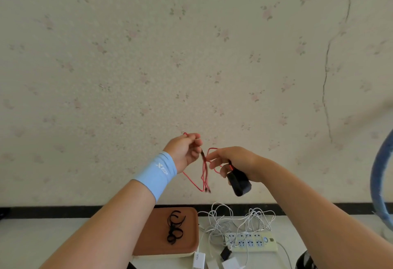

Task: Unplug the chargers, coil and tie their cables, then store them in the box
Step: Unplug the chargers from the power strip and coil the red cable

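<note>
Red cable (204, 173) pinched in curled left grip (185, 151) — black charger (239, 182) and cable loop clasped by right grip (231, 162), both raised before floral wallpaper (191, 56).

Bright, flat, diffuse light; source cannot be told. Pale wallpaper (191, 56) looks washed, low contrast, with its print soft toward the corners. Wide-angle bowing: black baseboard (63, 212) sags toward the lower corners. At the right edge, blue hoop (380, 175) is blurred. Tips of red cable (204, 171) and black charger (239, 181) are slightly smeared.

Likely a home: floral wallpaper (148, 56) (cracked at the right) behind a cluttered power strip (251, 242).
</note>
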